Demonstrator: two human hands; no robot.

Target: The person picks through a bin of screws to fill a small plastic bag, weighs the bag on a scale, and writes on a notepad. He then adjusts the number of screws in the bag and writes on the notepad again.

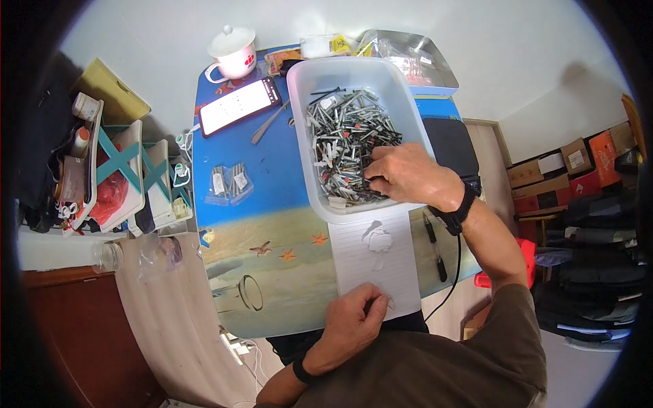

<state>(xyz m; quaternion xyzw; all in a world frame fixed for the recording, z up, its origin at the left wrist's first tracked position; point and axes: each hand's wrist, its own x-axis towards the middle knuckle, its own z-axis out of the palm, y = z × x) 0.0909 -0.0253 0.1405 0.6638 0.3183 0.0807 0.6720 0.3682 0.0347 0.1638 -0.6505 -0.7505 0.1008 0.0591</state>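
Note:
A translucent white plastic bin (313,198) holds a heap of loose metal screws (350,126), with some white and red bits among them. My right hand (411,175) reaches over the bin's right side, its bent fingers closed at the heap; whatever is in their tips is hidden. Near the front table edge, my left hand (354,318) rests closed over the bottom of a lined paper sheet (347,262). A thin, small piece shows at its thumb and forefinger, too small to name. Torn paper scraps (377,238) lie on the sheet.
Left of the bin are two small bags of screws (228,182), a lit phone (239,107), a metal tool (270,122) and a lidded mug (233,53). A black pen (435,250) and a dark flat case (452,146) lie right. A box of plastic bags (415,61) stands behind.

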